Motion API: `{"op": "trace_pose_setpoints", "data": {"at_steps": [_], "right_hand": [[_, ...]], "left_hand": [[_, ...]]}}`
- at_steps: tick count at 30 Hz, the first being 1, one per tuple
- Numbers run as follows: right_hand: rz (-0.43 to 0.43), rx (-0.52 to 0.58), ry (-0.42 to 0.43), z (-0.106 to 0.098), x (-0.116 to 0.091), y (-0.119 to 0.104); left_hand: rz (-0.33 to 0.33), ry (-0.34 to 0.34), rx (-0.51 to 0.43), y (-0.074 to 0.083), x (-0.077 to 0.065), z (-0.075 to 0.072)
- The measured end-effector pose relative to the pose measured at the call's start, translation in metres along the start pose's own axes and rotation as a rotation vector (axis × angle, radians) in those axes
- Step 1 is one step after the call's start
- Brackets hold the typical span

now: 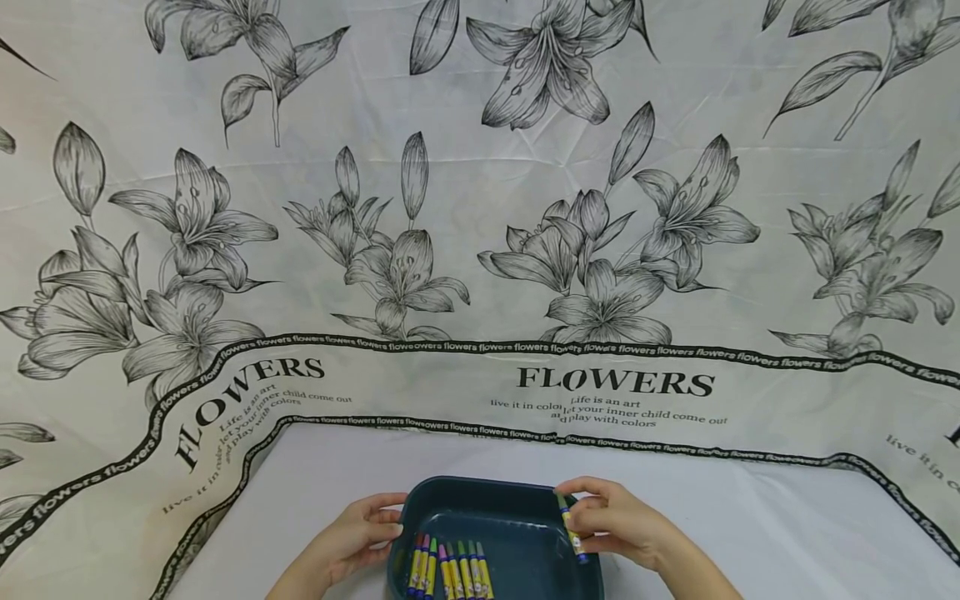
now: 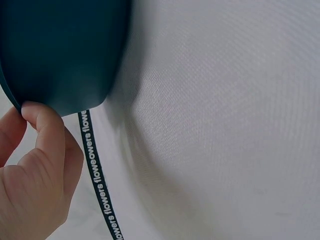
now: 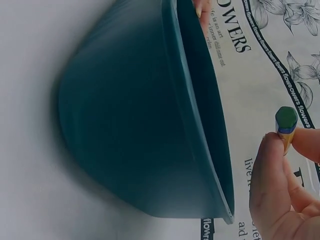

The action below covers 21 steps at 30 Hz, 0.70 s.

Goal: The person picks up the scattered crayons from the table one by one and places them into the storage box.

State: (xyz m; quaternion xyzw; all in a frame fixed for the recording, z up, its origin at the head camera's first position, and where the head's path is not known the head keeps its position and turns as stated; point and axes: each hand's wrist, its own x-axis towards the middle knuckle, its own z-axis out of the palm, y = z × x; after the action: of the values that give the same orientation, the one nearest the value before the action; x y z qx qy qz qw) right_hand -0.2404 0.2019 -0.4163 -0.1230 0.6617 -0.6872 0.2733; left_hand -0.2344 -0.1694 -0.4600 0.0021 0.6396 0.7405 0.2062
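A dark teal plastic basin [image 1: 525, 533] stands near the table's front edge. My left hand [image 1: 367, 533] pinches its left rim between thumb and fingers; the left wrist view shows this hand [image 2: 42, 160] at the basin's corner. Over the right rim, my right hand [image 1: 618, 521] holds a yellow-wrapped crayon [image 1: 572, 527] with a dark green tip and a blue end. The right wrist view shows the crayon's green end [image 3: 286, 118] between thumb and fingers. Several crayons [image 1: 450, 567] in yellow wrappers lie side by side in the basin's left part, their tips pink, green and orange-red.
White cloth [image 1: 322, 467] covers the table under the basin. Behind and at the sides, a flower-printed cloth [image 1: 450, 250] with black lettered bands [image 1: 465, 431] rises like a backdrop.
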Motion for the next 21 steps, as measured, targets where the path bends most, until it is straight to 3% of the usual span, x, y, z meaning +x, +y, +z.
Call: {"op": "trace_pose_setpoints", "data": {"at_steps": [21], "right_hand": [[0.023,0.030,-0.032,0.024,0.023,0.014]], "left_hand": [[-0.002,-0.014,-0.006,-0.001,0.001,-0.002]]}}
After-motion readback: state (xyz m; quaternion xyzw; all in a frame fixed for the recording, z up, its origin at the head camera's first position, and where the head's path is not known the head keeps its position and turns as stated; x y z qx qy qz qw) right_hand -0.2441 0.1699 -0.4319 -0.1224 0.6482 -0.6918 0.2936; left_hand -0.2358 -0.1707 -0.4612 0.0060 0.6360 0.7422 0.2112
